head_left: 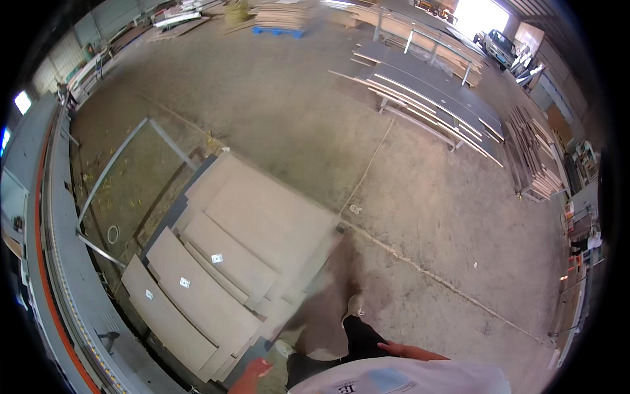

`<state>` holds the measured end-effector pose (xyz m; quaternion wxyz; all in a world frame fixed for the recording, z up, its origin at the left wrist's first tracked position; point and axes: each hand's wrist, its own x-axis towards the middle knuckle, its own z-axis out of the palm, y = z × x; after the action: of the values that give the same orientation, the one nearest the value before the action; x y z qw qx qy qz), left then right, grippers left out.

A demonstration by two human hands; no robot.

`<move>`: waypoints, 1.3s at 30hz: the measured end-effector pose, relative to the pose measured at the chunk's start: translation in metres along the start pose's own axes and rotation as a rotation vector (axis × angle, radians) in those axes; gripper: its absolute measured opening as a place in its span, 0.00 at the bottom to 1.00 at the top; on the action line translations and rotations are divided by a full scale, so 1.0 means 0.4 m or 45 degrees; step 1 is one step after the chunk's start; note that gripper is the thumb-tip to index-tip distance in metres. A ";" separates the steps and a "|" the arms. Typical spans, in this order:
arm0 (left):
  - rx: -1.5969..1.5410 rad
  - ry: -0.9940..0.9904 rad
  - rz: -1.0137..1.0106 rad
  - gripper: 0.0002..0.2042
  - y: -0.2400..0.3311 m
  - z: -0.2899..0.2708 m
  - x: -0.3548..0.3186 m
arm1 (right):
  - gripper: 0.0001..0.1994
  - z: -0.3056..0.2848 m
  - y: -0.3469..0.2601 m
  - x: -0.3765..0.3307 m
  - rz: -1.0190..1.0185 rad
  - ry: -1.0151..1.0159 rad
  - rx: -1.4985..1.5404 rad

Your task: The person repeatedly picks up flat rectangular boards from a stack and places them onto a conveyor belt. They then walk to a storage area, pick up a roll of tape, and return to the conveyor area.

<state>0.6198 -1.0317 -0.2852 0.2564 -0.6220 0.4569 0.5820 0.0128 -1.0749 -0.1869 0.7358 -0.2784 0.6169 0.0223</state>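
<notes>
My left hand point(258, 368) hangs low beside the near corner of a stack of panels, its fingers curled in and nothing visible in them. My right hand point(392, 349) rests by my right thigh, fingers stretched out and holding nothing. Flat beige panels point(262, 210) lie stacked and overlapping to the front left. Small white labels are stuck on three of them: a near panel point(170, 322), a middle panel point(203, 289) and a farther panel point(230, 246). A dark grey sheet point(190, 187) shows along the stack's edge.
A long grey machine point(85, 328) with an orange strip runs along the left. Beside the stack stands a metal frame point(108, 174). Dark boards and strips lie on a rack point(426, 92) at the far right. Another wood pile point(531, 154) and a parked vehicle point(499, 46) are beyond.
</notes>
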 end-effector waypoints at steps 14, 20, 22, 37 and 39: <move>-0.765 0.356 0.495 0.18 0.987 -0.273 0.165 | 0.24 -0.693 -0.400 0.144 -0.330 0.063 -1.082; -1.514 -0.711 0.434 0.12 1.020 -0.478 0.448 | 0.25 -0.891 -0.716 0.139 -0.498 0.167 -1.109; -1.147 -0.159 0.081 0.10 1.080 -0.519 0.469 | 0.22 -0.989 -0.823 0.150 -0.515 0.166 -1.126; -1.365 0.531 0.578 0.09 1.649 -1.751 0.413 | 0.10 -1.421 -1.664 0.344 -0.164 0.582 -0.361; -1.417 0.600 0.510 0.08 1.640 -1.823 0.454 | 0.09 -1.407 -1.825 0.415 -0.212 0.468 -0.549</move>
<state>0.3912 -1.9971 -0.1804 -0.3265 -0.6761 0.2376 0.6164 -0.1771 -1.9889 -0.1077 0.5350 -0.4775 0.6957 0.0417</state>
